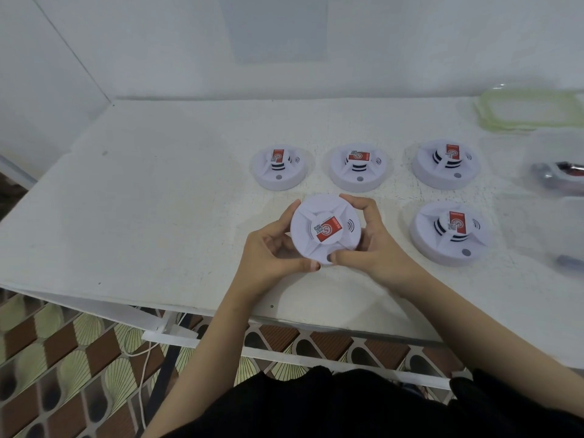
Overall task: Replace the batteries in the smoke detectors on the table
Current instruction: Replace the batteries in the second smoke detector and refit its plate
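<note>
Smoke detector (325, 229) front and centre, a round white disc held over the near middle of the tabletop (158, 200), and both hands are on it. Its domed face points up at the camera, red sticker (330, 233) on the hub. The left hand (271, 251) cups the left rim, fingers curled up along the edge and thumb pressed against the near side. The right hand (369, 241) grips from the other side, fingers hooked over the far right rim and thumb on the near edge, the two thumb tips almost meeting. I cannot tell whether the underside touches the tabletop.

Out from there, the front-right detector (448, 232) sits flat on the tabletop, well apart from the hands. Behind runs a row of three: the back-left detector (279, 168), the back-middle detector (358, 167) and the back-right detector (445, 164), all face up, each with the same red sticker.

Far right, a clear tub (556, 172) holds something dark and red, too blurred to name. Behind it lies a clear lid (531, 110) with a pale green rim.

Below the tabletop's near edge, a patterned tile floor (63, 358) with a white cable (142, 374) trailing across it.
</note>
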The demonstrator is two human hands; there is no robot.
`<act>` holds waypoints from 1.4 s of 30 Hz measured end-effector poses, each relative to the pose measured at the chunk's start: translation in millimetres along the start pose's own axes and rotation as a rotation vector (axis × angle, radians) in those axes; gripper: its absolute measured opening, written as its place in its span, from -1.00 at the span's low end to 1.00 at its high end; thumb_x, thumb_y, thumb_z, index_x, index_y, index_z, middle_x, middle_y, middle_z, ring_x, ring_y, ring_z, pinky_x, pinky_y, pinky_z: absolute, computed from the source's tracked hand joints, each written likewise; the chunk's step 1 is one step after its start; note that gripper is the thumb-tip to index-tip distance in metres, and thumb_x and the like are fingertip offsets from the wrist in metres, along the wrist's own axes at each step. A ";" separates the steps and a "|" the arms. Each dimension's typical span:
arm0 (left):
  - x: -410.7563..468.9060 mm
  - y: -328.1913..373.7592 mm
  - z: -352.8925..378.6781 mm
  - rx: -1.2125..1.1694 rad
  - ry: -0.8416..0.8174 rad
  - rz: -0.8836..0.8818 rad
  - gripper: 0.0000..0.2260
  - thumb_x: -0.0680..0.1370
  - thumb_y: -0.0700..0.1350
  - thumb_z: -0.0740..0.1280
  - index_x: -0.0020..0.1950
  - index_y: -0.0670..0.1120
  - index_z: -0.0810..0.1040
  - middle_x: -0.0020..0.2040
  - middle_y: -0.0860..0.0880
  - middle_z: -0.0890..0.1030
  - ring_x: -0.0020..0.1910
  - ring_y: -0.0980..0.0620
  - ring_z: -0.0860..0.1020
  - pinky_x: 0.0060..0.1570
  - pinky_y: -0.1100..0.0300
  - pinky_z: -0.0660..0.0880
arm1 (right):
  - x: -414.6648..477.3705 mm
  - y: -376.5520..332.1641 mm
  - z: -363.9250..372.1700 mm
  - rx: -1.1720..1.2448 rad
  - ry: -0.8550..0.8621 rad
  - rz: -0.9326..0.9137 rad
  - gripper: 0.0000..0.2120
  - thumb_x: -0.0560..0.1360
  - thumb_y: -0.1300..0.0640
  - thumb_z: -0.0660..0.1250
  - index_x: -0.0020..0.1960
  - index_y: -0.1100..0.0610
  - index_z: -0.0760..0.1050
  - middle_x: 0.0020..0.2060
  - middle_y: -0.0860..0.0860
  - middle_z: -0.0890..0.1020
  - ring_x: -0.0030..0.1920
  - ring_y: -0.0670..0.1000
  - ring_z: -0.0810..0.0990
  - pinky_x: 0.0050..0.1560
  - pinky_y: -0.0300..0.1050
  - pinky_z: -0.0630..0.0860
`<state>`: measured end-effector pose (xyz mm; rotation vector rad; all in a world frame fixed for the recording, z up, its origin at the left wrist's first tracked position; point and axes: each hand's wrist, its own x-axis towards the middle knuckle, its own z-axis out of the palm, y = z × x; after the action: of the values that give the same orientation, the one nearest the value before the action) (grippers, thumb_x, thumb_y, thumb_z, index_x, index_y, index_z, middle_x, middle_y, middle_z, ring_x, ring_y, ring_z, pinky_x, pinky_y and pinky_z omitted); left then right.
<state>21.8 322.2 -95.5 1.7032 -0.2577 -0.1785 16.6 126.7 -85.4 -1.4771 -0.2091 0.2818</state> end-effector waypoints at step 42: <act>3.6 -6.3 -3.7 0.011 -0.003 0.006 -0.25 0.35 -0.35 0.49 0.50 -0.16 0.29 0.31 -0.09 0.55 0.21 -0.13 0.55 0.14 0.04 0.56 | 4.2 6.2 -14.3 0.351 -0.076 0.091 -0.35 0.36 0.39 0.27 0.36 -0.06 0.31 0.05 0.18 0.62 0.06 0.17 0.60 0.11 0.10 0.56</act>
<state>26.8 325.7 -101.1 1.7130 -0.2665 -0.1751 24.7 115.0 -93.0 -1.1310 -0.1448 0.4269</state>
